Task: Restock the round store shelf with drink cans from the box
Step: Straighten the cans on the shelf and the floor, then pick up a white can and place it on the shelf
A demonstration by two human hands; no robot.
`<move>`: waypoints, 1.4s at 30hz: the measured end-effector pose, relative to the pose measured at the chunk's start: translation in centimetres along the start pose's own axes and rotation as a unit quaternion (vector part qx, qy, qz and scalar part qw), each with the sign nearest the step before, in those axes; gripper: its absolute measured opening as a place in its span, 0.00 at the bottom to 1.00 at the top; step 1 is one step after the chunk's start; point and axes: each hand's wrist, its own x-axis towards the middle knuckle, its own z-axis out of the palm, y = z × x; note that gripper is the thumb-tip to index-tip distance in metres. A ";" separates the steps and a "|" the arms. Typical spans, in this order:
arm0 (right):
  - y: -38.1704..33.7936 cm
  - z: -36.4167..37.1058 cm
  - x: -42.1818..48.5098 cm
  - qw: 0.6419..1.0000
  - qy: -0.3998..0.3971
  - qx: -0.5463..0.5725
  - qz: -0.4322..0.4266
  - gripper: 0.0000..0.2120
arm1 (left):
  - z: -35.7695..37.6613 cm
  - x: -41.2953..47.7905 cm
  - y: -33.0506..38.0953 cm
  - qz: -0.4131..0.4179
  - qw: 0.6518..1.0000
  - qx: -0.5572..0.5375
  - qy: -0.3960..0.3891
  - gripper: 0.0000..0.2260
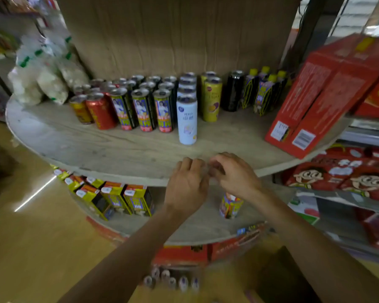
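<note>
Both hands are meeting at the front edge of the shelf (96,147). My left hand (187,184) and right hand (234,173) are curling their fingers toward each other, with the tips nearly touching. Something pale is showing between the fingertips, but it is too blurred for me to tell whether I am pinching it or holding nothing.

The loose cans (173,281) are sitting low down between my forearms, tops up and blurred. Dark brown card just right of them is looking like the box (276,272), though I cannot tell its edges.

On the shelf, a white can (186,121) is standing at the front of a single file running back toward the cardboard (173,33) core. Printed cans (143,110) are lining up in rows to its left, with red cans (101,110) beyond them and bags (42,79) of white stuff at the far left. To the right of the white can, a yellow can (212,101), a black can (233,92) and yellow-capped bottles (265,92) are standing, and red cartons (315,101) are leaning over the shelf's right edge.

Under my hands, the lower tier (197,228) is carrying yellow cartons (118,200) and one small pack (230,204).
</note>
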 end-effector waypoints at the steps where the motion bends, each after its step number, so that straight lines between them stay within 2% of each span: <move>1: -0.7 0.6 -1.2 1.000 -0.008 0.000 -0.004 0.08 | -0.3 -1.2 -0.1 0.002 1.000 0.000 -0.012 0.11; 5: -2.8 3.3 -5.9 0.999 -0.043 0.005 0.003 0.08 | -0.6 -6.6 -0.7 -0.040 0.997 -0.007 -0.069 0.14; 9: -2.7 7.2 -10.1 0.994 -0.105 0.010 0.040 0.13 | 0.5 -12.0 -1.0 -0.061 0.990 -0.030 -0.126 0.16; 13: -1.4 11.2 -13.6 0.984 -0.166 0.005 0.067 0.17 | 1.9 -16.8 -1.8 -0.110 0.973 -0.040 -0.198 0.18; 19: 2.5 17.3 -18.0 0.967 -0.232 0.029 0.095 0.17 | 6.3 -23.4 -2.8 -0.168 0.952 -0.043 -0.250 0.20; 25: 8.1 24.8 -21.5 0.952 -0.274 0.051 0.123 0.18 | 14.1 -28.6 -3.1 -0.217 0.929 -0.049 -0.296 0.23; 31: 14.1 34.0 -25.0 0.939 -0.301 0.074 0.151 0.21 | 23.6 -34.3 -4.8 -0.269 0.902 -0.053 -0.335 0.22; 42: 26.1 57.4 -28.9 0.919 -0.341 0.084 0.179 0.22 | 44.5 -46.1 -16.3 -0.289 0.875 -0.058 -0.383 0.25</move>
